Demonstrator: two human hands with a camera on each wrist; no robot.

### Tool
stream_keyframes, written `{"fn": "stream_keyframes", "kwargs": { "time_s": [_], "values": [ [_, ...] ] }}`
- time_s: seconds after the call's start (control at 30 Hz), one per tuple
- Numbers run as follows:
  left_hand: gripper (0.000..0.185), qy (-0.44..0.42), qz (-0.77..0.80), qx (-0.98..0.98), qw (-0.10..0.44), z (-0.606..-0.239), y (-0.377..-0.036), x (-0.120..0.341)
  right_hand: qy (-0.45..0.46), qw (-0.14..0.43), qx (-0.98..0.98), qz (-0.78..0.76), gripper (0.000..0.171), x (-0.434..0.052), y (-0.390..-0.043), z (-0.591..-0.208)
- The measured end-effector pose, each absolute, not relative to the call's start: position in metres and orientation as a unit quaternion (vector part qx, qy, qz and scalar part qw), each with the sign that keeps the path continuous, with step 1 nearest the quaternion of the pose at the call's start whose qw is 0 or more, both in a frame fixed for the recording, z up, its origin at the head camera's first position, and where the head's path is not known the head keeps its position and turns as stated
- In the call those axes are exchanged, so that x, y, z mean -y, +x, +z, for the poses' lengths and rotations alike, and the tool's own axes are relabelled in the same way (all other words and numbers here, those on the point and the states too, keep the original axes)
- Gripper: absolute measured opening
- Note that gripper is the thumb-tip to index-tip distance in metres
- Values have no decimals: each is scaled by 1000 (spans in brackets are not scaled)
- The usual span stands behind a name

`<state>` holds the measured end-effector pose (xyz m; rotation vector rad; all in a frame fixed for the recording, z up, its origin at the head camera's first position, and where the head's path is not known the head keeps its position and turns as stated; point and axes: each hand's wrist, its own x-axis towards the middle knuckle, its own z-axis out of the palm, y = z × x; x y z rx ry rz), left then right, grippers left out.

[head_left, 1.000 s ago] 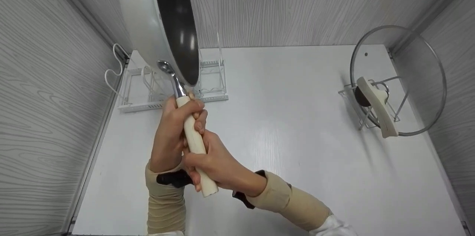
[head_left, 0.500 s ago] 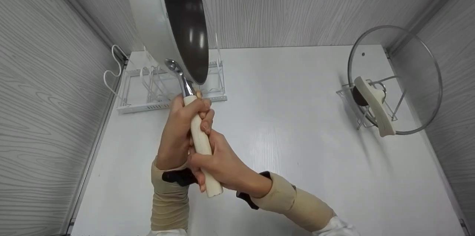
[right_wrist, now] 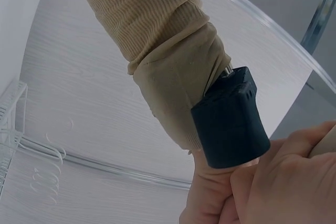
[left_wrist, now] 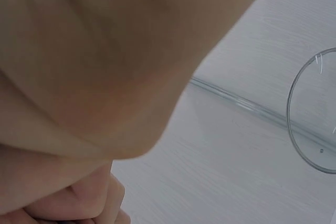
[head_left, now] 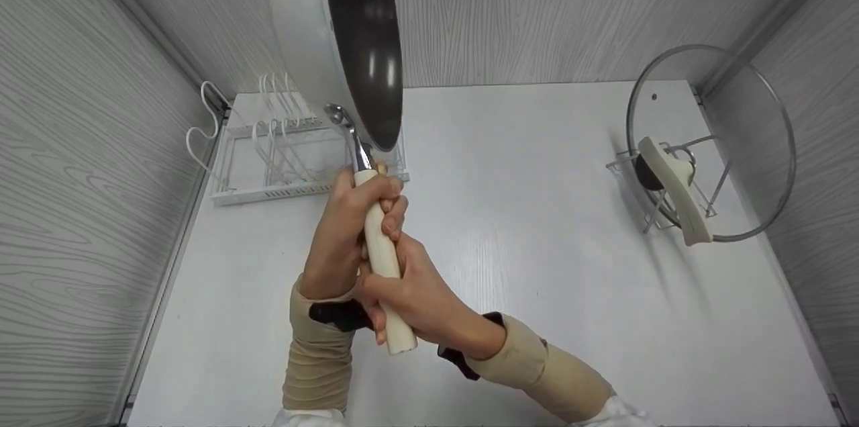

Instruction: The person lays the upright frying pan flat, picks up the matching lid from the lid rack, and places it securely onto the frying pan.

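Over the counter (head_left: 510,306), the pan (head_left: 302,37) is held on edge, its dark inside facing right. A glass lid (head_left: 745,125) stands tilted at far right; a wire rack (head_left: 295,191) sits at left, partly hidden by the pan. The left hand (head_left: 339,229) and right hand (head_left: 423,293) are both curled firmly round the handle (head_left: 382,249). With the weight beyond both hands, a slack grip could let the pan roll and knock the rack.
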<state>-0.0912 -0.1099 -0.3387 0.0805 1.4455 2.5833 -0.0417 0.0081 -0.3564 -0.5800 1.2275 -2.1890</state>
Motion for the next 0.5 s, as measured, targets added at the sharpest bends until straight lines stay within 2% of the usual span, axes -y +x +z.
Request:
{"fn": "stream_keyframes", "kwargs": {
  "time_s": [0.2,0.5],
  "values": [
    [15,30,870,-481,106,-342,-96,102,-204,270,-460,-821,27,-15,-42,-358],
    [13,49,866,-483,120,-350,-105,88,-182,257,-468,-826,22,-24,-41,-363]
  ]
}}
